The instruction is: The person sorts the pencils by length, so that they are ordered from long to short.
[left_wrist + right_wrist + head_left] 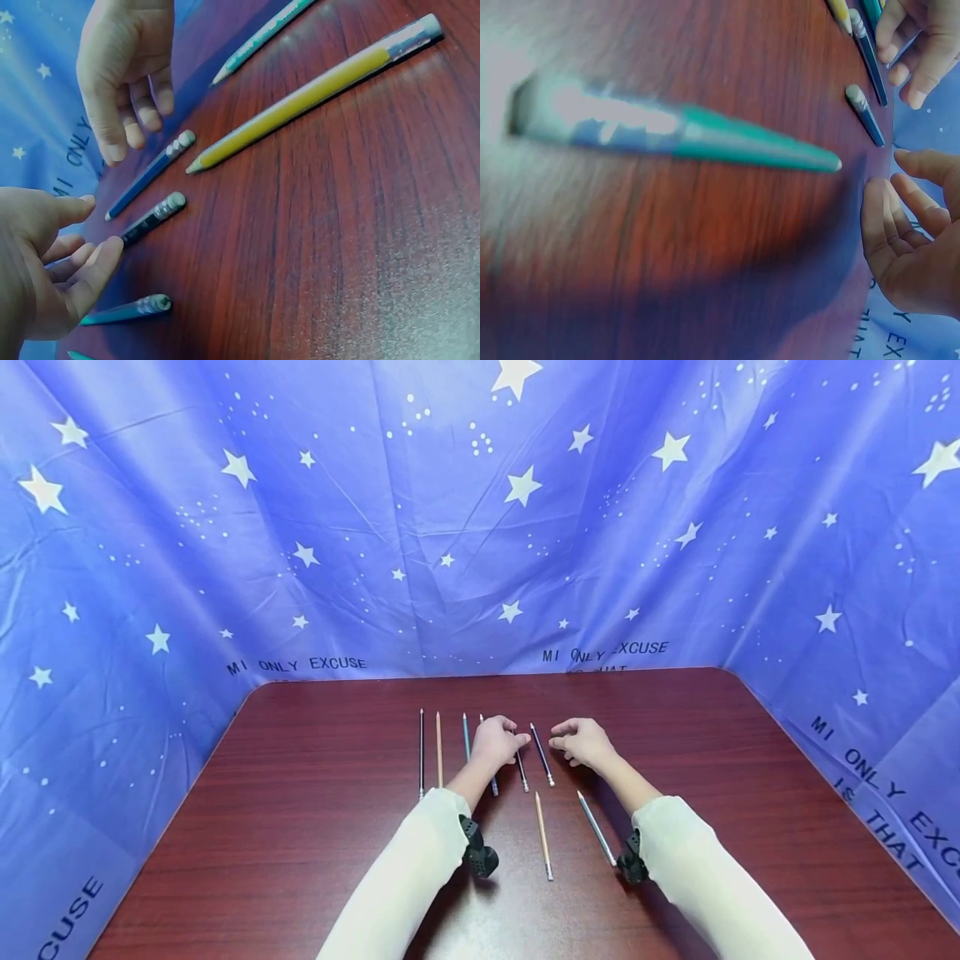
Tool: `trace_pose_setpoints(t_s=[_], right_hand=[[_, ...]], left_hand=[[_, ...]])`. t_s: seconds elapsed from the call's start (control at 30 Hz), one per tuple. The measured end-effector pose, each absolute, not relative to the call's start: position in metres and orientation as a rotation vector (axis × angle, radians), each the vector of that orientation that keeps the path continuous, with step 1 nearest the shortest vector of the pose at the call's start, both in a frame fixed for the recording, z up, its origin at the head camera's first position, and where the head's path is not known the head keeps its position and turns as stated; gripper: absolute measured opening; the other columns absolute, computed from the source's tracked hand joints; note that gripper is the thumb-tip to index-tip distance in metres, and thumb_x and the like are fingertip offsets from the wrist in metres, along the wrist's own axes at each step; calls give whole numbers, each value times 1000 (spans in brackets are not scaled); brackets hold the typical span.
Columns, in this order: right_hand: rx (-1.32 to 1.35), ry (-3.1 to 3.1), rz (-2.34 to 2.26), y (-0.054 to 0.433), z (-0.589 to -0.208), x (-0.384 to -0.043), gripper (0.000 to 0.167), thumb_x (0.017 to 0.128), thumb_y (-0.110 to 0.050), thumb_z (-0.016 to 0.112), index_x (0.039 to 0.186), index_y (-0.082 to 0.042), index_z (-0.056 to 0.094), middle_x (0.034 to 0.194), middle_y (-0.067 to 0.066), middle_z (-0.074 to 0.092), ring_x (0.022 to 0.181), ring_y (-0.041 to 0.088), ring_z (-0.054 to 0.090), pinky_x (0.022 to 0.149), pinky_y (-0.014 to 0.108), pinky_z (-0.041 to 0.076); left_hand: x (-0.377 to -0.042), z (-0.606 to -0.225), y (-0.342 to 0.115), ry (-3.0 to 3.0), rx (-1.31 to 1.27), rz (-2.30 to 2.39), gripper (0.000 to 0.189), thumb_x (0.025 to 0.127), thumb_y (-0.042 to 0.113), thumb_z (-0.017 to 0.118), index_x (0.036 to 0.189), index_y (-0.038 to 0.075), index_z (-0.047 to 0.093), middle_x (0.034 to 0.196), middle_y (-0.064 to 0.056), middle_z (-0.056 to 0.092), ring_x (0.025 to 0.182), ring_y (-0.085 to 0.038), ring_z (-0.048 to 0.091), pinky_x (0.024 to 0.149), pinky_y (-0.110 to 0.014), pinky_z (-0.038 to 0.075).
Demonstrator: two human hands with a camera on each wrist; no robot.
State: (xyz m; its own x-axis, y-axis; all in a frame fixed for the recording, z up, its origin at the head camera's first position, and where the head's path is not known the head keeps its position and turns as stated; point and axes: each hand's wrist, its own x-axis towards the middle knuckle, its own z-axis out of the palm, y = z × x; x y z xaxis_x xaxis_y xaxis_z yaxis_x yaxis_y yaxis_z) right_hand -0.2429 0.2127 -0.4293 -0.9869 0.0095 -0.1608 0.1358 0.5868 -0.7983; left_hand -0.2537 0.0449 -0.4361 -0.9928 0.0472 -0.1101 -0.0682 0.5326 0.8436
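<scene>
My left hand (497, 742) hovers over the dark pencil (522, 774), its thumb and forefinger apart. In the left wrist view a fingertip overlaps the black pencil (154, 217); whether they touch I cannot tell. To the right of a dark blue pencil (542, 758) is my right hand (585, 743), fingers loosely bent and holding nothing. The blue pencil lies between both hands, its eraser end toward me. Nearer my body lie a yellow pencil (543, 835) and a green pencil (757, 142), the latter beside my right forearm.
Left of my left hand, several pencils lie roughly side by side, among them a black pencil (422, 752), a light wood-coloured pencil (439, 747) and a blue pencil (466, 735). A star-patterned blue cloth (450, 527) surrounds the dark red wooden table (300, 843).
</scene>
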Motion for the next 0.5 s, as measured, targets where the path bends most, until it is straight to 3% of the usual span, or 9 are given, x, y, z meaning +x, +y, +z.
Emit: trace_pose_setpoints(t_s=[0.3,0.5], right_hand=[[38,2694,-1294,228,-421,-231,30,86,-14,64,111,3,62,78,12,66,62,13,58,55,29,57],[16,2679,-1260,236,-416,-219,30,86,-14,64,110,4,62,76,12,64,63,15,58,55,31,57]], left_hand=[[-243,-428,41,2604,79,1452,35,81,24,73,105,2,62,81,-6,64,51,-14,62,49,-22,51],[-232,-426,37,2529,148,1501,36,81,21,73,107,-2,62,83,-7,64,57,-20,65,52,-27,56]])
